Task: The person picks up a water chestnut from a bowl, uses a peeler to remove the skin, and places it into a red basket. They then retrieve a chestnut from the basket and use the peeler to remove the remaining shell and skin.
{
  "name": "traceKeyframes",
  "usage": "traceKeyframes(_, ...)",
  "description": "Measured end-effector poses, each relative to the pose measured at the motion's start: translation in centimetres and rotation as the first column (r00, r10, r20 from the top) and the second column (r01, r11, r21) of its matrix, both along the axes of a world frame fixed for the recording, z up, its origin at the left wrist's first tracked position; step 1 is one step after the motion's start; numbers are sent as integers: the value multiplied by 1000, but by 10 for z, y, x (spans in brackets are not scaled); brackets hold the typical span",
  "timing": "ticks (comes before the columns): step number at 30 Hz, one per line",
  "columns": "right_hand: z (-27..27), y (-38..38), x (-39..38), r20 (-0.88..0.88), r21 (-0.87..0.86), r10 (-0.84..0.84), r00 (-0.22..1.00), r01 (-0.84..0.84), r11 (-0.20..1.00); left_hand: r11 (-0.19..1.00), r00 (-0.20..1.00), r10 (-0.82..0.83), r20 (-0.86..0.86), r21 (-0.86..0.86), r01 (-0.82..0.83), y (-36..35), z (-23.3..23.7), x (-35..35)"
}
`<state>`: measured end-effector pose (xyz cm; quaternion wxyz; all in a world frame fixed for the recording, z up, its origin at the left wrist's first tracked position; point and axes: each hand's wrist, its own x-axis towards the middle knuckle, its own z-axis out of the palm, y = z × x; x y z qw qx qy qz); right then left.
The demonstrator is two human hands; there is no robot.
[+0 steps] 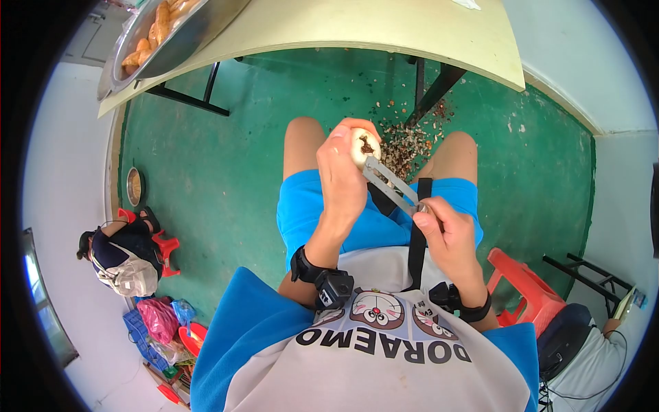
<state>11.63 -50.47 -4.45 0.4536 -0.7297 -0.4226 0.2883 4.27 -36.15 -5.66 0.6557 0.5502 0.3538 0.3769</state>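
Note:
My left hand (341, 168) is closed around a pale, peeled root vegetable (357, 156), whose end faces up and shows a dark brown hollow. Most of the vegetable's length is hidden by my fingers. In my right hand (447, 232) is a metal peeler (392, 184), gripped by its near end. The peeler's far tip lies against or very close to the lower edge of the vegetable's end. Both hands are above my lap, between my knees.
Peel scraps (410, 145) litter the green floor (226, 158). A pale table (343, 24) ahead bears a metal basin (195, 51) of tan root vegetables (162, 26). A red stool (522, 288) stands at right. Another person (130, 247) sits at left near bags (163, 321).

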Motion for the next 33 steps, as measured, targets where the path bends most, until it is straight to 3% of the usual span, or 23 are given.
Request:
traceKeyframes(3,-12,0,-5,76,70,-71,995,66,995,999,999,6,51,-49,-3,-2,4,-1)
traceKeyframes(5,-21,-2,-1,-81,57,-248,965,253,966,994,997,-9,72,-106,17,-6,3,-2)
traceKeyframes(7,-12,-1,6,-142,43,-294,945,303,952,992,987,-39,157,-114,58,-9,-3,-2)
traceKeyframes(11,-2,-5,12,-179,29,-104,978,111,993,982,988,50,146,-185,-22,-1,4,4)
traceKeyframes(13,3,-6,9,-170,22,16,985,-12,1000,991,995,32,93,-135,-20,-1,4,3)
traceKeyframes(18,7,-2,8,-125,11,50,991,-49,999,974,976,-126,178,-167,156,2,0,2)
traceKeyframes(33,8,-4,13,-110,-3,77,991,-78,997,969,970,-127,209,-185,167,-2,-1,3)
